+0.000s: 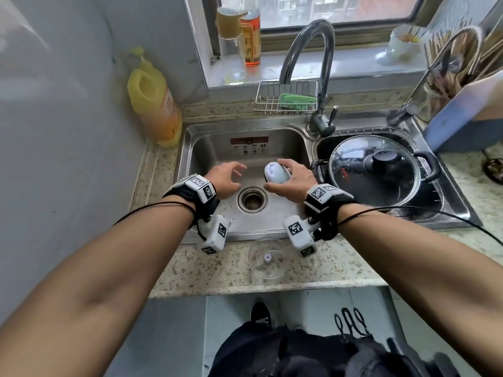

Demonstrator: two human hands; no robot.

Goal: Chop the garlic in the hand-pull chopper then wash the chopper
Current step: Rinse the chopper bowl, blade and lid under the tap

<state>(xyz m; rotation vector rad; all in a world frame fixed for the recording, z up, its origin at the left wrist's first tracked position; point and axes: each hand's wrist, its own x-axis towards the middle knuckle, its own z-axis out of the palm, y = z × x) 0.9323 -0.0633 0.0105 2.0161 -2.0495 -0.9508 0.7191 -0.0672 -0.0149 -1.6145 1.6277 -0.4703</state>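
Over the sink (pixel 212 148) at mid-frame, the right hand (pixel 292 180) grips the chopper lid (pixel 276 173), a pale green dome with a white top. The left hand (pixel 224 179) hovers beside it, fingers spread, holding nothing. The clear chopper bowl (pixel 268 261) sits on the counter, lower centre. The sink sticker (pixel 249 145) is unreadable; the windowsill bottle (pixel 251 39) bears Chinese characters.
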